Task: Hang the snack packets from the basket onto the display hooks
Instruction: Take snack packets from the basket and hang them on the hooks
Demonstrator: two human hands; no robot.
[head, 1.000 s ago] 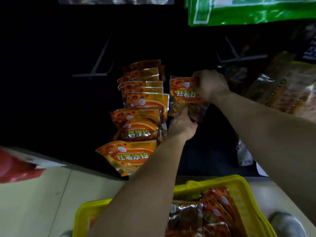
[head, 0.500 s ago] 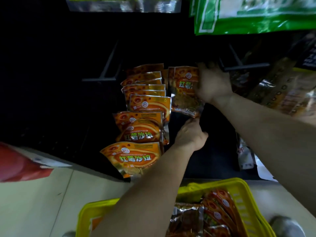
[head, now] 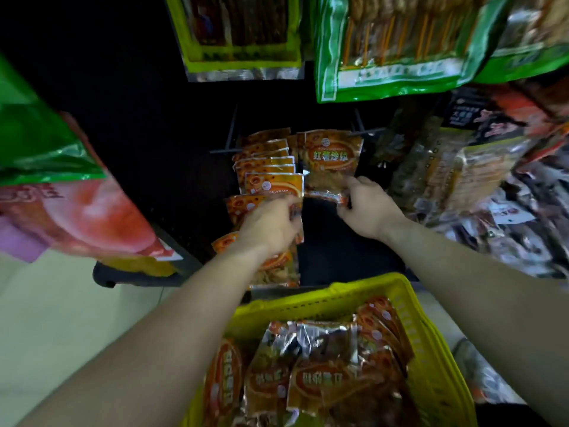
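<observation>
The snack packet [head: 331,161], orange with a clear lower half, hangs upright at the far centre of the dark display, its face turned to the camera. The right hand [head: 366,208] pinches its lower right corner between thumb and fingers. The packet's top edge sits just beside a dark hook [head: 368,131], but the frame is too dim to tell whether the hole is threaded on it.

Just left of it, touching edge to edge, is a row of hung packets [head: 268,167] of the same kind, overlapping one behind another from far to near. The left hand [head: 271,226] lies over the nearer ones with its fingers curled at the edge of one packet; I cannot tell whether it grips that packet or only steadies the row.

Near the camera, the yellow basket [head: 431,334] holds a loose heap of packets [head: 320,380], so much of the task is left. Green bags [head: 385,57] hang above, a red bag [head: 77,211] at the left, and mixed packs [head: 462,167] at the right.

The step in hand looks like settling one packet on its hook and straightening it against the row. The next move probably calls for letting go of the corner once the packet hangs true, then reaching down into the basket for another and finding its hanging hole before lifting it to the hook.
</observation>
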